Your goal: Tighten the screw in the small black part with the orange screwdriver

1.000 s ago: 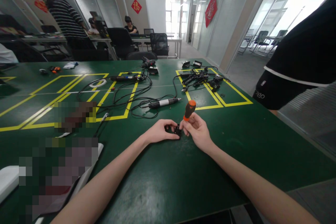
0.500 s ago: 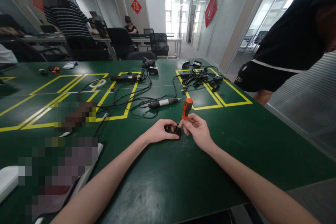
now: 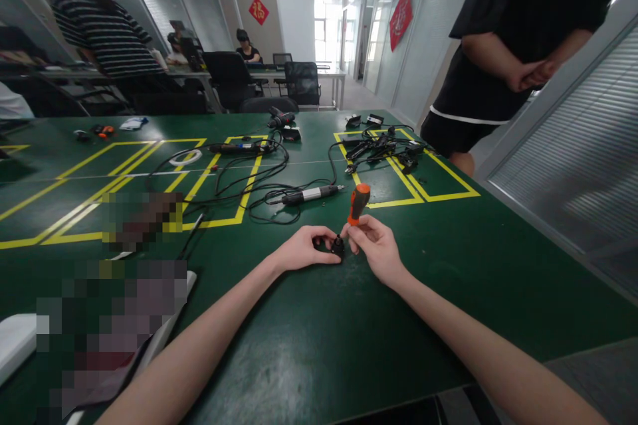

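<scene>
My left hand (image 3: pixel 308 248) rests on the green table (image 3: pixel 399 345), thumb and fingers closed around a small black part (image 3: pixel 337 247) standing on the surface. I cannot make out what kind of part it is. Just to its right, my right hand (image 3: pixel 375 246) grips a screwdriver (image 3: pixel 359 203) with an orange and dark grey handle. The handle points up and leans slightly right. Its lower end is at my fingers beside the black part; the shaft and tip cannot be made out.
Beyond my hands lies a corded electric screwdriver (image 3: pixel 310 195). Black cables (image 3: pixel 383 146) are heaped at the back right, and a power drill (image 3: pixel 280 118) sits at the far edge. A person in black (image 3: pixel 518 46) stands at the right; another in stripes (image 3: pixel 100 33) is at the far left.
The screwdriver handle has tipped a little further right. My left hand and the black part stay put. The person in black now stands straighter with hands together; the striped person has shifted left.
</scene>
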Demonstrator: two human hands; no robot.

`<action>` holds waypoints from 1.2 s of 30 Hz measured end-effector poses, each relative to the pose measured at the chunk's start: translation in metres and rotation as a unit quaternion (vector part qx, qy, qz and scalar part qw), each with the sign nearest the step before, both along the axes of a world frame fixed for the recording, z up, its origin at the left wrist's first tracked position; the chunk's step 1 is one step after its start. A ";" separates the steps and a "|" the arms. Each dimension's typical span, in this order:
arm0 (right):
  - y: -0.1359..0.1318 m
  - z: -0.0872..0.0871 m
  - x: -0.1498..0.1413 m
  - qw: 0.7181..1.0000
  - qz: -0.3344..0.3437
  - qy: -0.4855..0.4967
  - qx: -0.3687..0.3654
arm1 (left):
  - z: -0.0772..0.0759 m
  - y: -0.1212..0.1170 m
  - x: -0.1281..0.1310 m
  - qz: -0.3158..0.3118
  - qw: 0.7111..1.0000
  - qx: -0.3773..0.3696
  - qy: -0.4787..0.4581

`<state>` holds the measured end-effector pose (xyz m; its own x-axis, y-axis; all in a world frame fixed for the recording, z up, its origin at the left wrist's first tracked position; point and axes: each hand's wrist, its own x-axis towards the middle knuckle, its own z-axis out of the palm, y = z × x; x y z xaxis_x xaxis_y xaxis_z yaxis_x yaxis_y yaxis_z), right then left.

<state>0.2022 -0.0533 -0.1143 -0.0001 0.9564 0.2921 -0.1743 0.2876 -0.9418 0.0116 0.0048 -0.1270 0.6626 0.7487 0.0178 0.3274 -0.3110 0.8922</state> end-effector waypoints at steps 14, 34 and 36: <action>0.000 0.001 0.001 1.000 0.015 -0.007 -0.011 | 0.003 -0.001 0.000 0.002 1.000 0.000 0.007; -0.001 0.003 0.002 1.000 0.019 -0.007 0.012 | 0.001 0.000 0.000 -0.001 1.000 0.002 0.004; -0.002 0.003 0.001 1.000 0.019 0.003 0.015 | 0.001 0.000 0.000 0.000 1.000 0.001 0.003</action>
